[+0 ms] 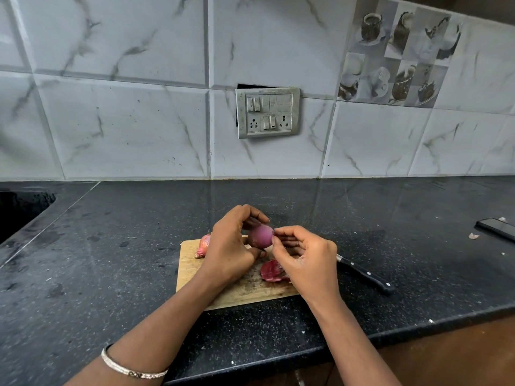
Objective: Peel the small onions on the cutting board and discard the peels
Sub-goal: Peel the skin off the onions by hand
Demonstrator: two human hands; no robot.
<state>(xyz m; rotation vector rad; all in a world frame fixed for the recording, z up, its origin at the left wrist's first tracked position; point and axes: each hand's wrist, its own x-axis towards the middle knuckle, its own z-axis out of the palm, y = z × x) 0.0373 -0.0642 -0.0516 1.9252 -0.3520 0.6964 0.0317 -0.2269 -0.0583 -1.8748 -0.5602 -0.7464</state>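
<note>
Cutting board (195,264): loose peel (272,272) lies on it, beside my right hand (308,261). Above the board, my left hand (228,246) curls round a purple onion (260,237); my right fingertips pinch its right side. An unpeeled onion (203,245) rests on the board's far-left edge.

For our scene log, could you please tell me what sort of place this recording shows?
Most likely a home kitchen: a dark stone counter backed by marbled wall tiles, a wooden cutting board with a knife beside it, and an onion held above the board.
</note>
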